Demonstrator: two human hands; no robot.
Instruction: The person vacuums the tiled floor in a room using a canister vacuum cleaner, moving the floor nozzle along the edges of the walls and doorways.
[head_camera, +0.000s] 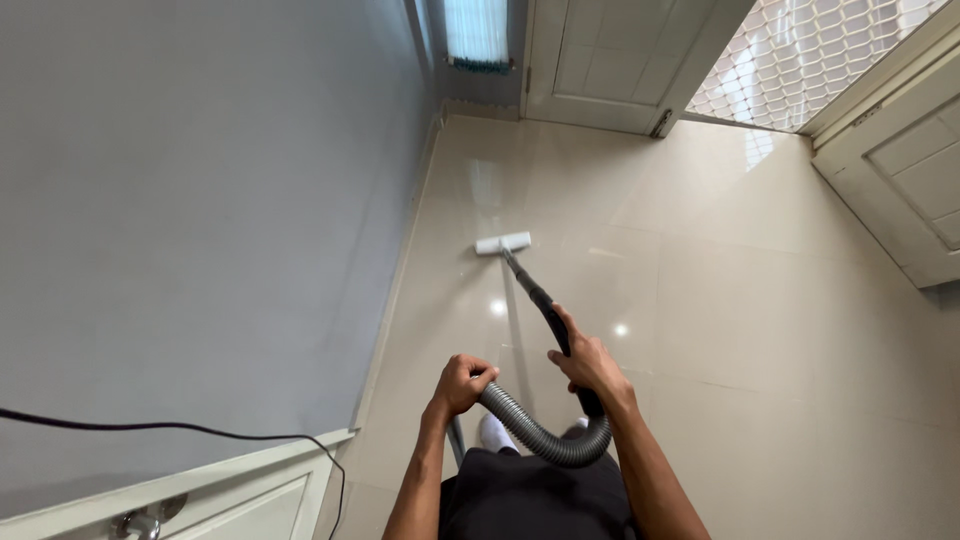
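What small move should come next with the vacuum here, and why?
Probably a short pull of the wand back toward the body. The floor head sits well out ahead, close to the grey wall, with the right hand on the wand's grip and the left hand gripping the ribbed hose.

Domestic interior, an entry hallway: glossy beige floor tiles (760, 300), white panelled doors (610, 60), far curtained window (478, 32), grey wall (200, 200) left.

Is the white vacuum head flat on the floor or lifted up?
Flat on the floor. The white vacuum head lies on the shiny tile floor near the wall, with no gap showing under it.
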